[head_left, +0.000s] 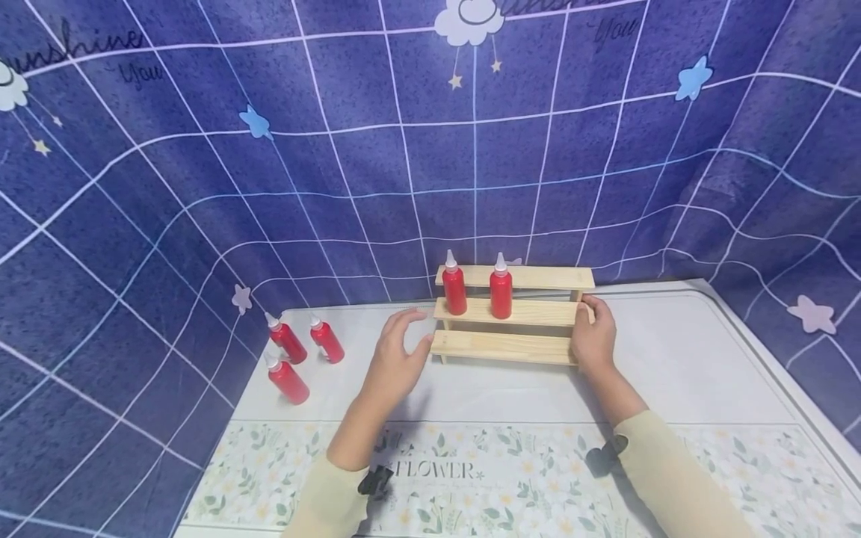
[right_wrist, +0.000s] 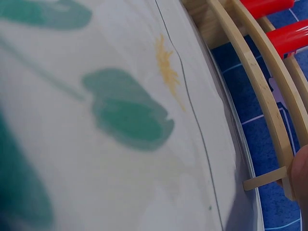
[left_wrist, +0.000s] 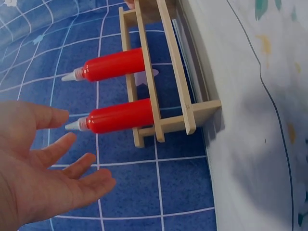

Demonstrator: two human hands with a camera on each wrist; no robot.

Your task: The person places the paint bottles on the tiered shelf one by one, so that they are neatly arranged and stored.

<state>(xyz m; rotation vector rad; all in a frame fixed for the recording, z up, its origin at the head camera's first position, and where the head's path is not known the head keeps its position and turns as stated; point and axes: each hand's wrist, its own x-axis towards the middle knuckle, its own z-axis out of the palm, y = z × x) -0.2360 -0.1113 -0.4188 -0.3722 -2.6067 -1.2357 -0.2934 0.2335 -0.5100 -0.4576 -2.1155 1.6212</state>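
A three-tier wooden display rack (head_left: 514, 345) stands on the table, with two red squeeze bottles (head_left: 501, 293) upright on its middle tier. My right hand (head_left: 595, 340) grips the rack's right end; in the right wrist view only part of that hand (right_wrist: 301, 171) shows, against the end of a slat. Beside the rack's left end is my left hand (head_left: 397, 359), fingers spread and holding nothing. Seen from the left wrist, the left hand (left_wrist: 53, 168) lies near the white nozzle of one red bottle (left_wrist: 120, 116), apart from it.
Three more red squeeze bottles stand at the table's left side, one of them nearest the front (head_left: 289, 382). A floral mat strip marked FLOWER (head_left: 437, 471) covers the table's front. Behind the rack hangs a blue gridded curtain (head_left: 377, 164).
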